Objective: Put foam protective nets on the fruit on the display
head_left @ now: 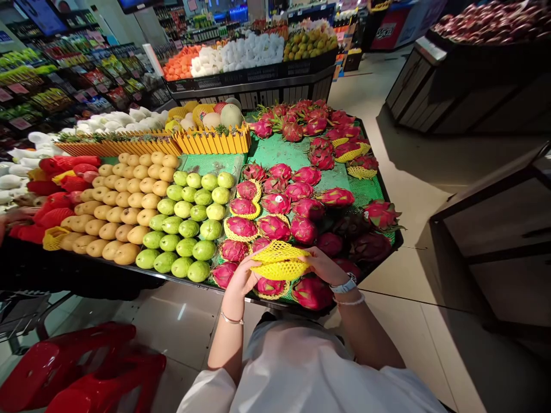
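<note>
Both of my hands hold a yellow foam net sleeve (280, 261) over the front edge of a fruit display table (293, 152). My left hand (243, 276) grips its left end and my right hand (322, 265) grips its right end; fingers are curled round it. Under the sleeve lies a pink dragon fruit (271, 285) in a yellow net, and another dragon fruit (312, 292) sits below my right hand. Several more dragon fruits (275, 203), some in nets, cover the green mat beyond my hands.
Green mangoes (189, 226) and yellow mangoes (124, 206) lie in rows to the left. A yellow fence (213, 140) divides the table. Red stools (81, 370) stand on the floor at lower left. Dark display stands (465, 86) flank an aisle to the right.
</note>
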`<action>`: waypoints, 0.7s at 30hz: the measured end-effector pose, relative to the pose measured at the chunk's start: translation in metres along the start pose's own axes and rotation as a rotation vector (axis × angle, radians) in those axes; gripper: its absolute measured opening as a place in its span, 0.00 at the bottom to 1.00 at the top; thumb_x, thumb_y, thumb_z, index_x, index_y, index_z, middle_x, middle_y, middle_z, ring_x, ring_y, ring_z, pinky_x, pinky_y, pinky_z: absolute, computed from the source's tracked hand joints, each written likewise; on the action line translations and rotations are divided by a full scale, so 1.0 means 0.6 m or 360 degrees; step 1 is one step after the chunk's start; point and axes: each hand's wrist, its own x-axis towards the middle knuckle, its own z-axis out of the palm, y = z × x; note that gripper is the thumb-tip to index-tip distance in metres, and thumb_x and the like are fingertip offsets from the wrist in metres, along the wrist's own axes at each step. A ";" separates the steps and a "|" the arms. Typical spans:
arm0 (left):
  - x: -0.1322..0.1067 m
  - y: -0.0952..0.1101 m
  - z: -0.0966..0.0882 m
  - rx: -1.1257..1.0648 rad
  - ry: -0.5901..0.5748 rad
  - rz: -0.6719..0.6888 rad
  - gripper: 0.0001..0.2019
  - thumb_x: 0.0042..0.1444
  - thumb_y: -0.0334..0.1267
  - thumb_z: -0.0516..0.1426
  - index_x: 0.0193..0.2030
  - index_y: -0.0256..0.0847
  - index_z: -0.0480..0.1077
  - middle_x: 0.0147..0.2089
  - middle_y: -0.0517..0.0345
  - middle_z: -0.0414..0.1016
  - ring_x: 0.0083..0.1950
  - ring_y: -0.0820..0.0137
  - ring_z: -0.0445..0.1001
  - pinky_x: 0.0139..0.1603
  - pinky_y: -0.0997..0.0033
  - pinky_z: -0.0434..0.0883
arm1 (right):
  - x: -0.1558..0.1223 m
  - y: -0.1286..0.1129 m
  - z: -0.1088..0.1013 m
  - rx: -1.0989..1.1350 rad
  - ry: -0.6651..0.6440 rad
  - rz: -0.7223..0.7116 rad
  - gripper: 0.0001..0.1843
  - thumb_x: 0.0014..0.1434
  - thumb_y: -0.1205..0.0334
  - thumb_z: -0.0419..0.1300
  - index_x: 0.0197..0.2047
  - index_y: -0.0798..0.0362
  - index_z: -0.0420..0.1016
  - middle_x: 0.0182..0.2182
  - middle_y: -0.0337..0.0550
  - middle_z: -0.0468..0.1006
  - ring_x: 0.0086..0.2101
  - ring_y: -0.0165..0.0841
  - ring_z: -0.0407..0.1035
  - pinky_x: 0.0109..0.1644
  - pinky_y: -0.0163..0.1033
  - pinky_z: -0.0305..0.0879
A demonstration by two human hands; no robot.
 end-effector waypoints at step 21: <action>0.014 -0.072 0.046 -0.1160 0.0422 -0.0072 0.25 0.66 0.48 0.43 0.67 0.46 0.59 0.59 0.48 0.72 0.61 0.58 0.69 0.64 0.49 0.61 | 0.019 0.014 0.074 -0.0591 0.0141 -0.0797 0.35 0.63 0.63 0.47 0.72 0.50 0.42 0.68 0.53 0.50 0.67 0.43 0.48 0.70 0.56 0.45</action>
